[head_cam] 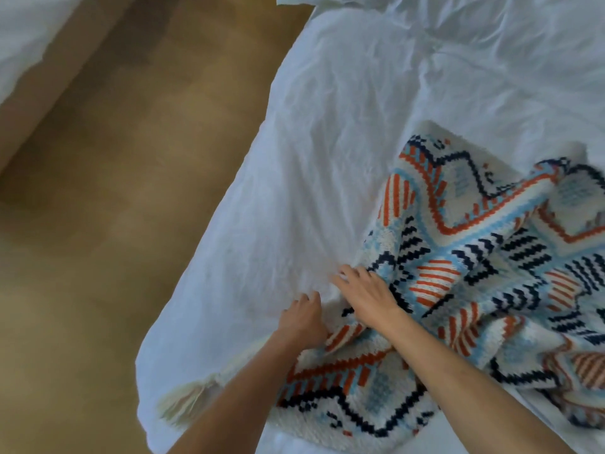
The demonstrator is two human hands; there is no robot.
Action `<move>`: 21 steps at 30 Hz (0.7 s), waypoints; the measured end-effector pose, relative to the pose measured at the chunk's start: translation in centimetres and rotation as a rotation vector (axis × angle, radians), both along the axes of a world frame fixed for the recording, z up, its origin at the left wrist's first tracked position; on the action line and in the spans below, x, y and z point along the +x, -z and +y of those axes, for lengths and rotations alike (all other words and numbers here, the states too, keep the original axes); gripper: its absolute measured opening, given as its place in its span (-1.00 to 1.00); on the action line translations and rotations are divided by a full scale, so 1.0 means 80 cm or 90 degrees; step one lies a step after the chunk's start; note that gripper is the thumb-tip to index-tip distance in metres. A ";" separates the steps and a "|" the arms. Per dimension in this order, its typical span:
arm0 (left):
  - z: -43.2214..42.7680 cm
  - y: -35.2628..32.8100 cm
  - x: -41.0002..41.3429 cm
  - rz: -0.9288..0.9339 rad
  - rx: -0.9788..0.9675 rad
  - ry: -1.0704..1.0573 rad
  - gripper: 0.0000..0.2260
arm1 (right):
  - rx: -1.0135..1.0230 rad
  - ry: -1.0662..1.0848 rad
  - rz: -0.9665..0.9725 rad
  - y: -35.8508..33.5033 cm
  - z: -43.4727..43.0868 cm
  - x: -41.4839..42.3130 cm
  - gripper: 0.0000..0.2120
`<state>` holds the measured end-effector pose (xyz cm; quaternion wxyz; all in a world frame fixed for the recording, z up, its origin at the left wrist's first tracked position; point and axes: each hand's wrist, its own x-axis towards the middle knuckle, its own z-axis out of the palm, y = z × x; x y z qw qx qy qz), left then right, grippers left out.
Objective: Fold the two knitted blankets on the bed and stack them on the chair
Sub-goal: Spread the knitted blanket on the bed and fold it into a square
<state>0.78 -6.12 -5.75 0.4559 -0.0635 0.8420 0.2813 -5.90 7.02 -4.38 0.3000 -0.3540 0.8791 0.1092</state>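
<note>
A knitted blanket with orange, navy and light-blue zigzags on cream lies rumpled on the white bed, near its left edge. A cream tassel hangs at its near corner. My left hand has its fingers curled at the blanket's left edge, gripping the fabric there. My right hand lies flat with fingers spread on the blanket, just right of the left hand. Only one blanket is in view. No chair is visible.
Brown floor runs along the left of the bed. Another white-covered bed or piece of furniture shows at the top left corner. A pillow edge sits at the top.
</note>
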 end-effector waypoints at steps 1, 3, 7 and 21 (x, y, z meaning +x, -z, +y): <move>0.007 0.000 -0.002 -0.007 0.004 -0.005 -0.62 | 0.011 0.000 0.001 0.000 0.003 0.000 -0.40; 0.016 0.001 -0.007 -0.028 0.002 -0.027 -0.67 | 0.022 -0.017 0.019 0.000 0.006 -0.005 -0.54; 0.016 -0.004 -0.018 0.024 -0.008 -0.065 -0.79 | -0.003 -0.093 0.088 -0.009 -0.003 -0.021 -0.70; -0.090 -0.002 -0.050 0.161 -0.211 -0.329 -0.88 | -0.200 0.068 0.121 0.003 -0.052 -0.135 -0.52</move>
